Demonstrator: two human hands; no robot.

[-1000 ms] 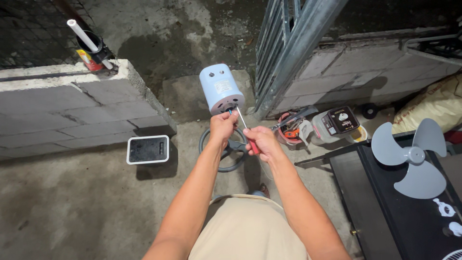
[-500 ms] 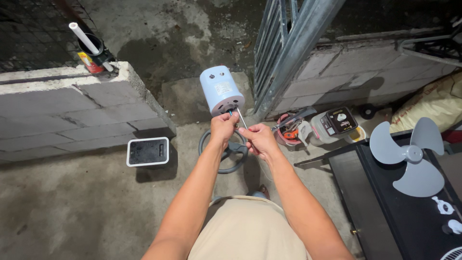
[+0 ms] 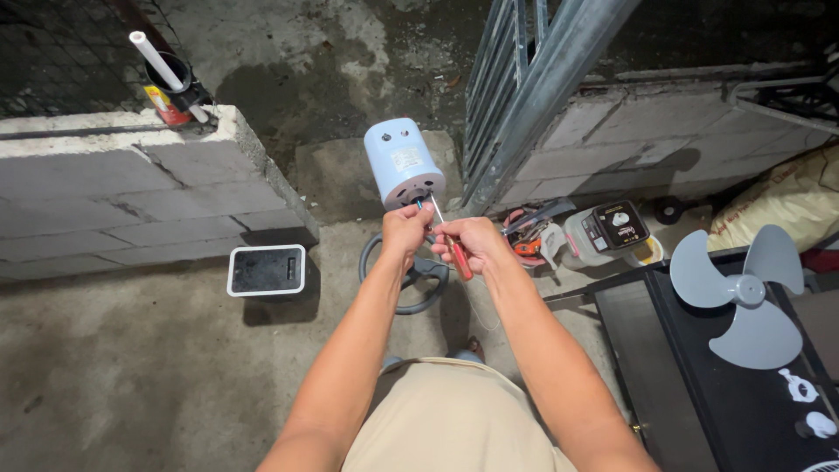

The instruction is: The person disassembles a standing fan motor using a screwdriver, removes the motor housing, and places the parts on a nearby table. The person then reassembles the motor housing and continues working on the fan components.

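Lower centre of the frame: both forearms reach forward from the beige-clad lap, and the two hands meet just above frame centre.

Right hand [image 3: 472, 240]: fingers curled shut around the red plastic handle of a slim screwdriver with a bright metal shaft [image 3: 450, 238]. The handle lies low and right. The shaft runs up and to the left, so the tool's long axis is a diagonal and its tip points into the near end of the motor.

Left hand [image 3: 407, 229]: fingers closed at the near, lower face of the pale blue cylindrical motor housing [image 3: 400, 163], steadying it. A bit of blue, possibly a wire or sleeve, shows at the fingertips; too small to tell.

Motor housing: centre of the frame, just above the hands. Its long axis tilts from the lower right, the open dark end facing the hands, to the upper left, the closed rounded end facing away.

Judged step: the screwdriver tip is being worked at a fastener on the motor's end face. The next move would call for holding the tip seated and the shaft in line with the fastener while the left hand stops the housing from turning.

Further out: a black ring-shaped base [image 3: 404, 275] lies on the concrete below the hands, a grey three-blade plastic fan propeller [image 3: 741, 293] at right, and a grey concrete block wall [image 3: 131, 183] at upper left.
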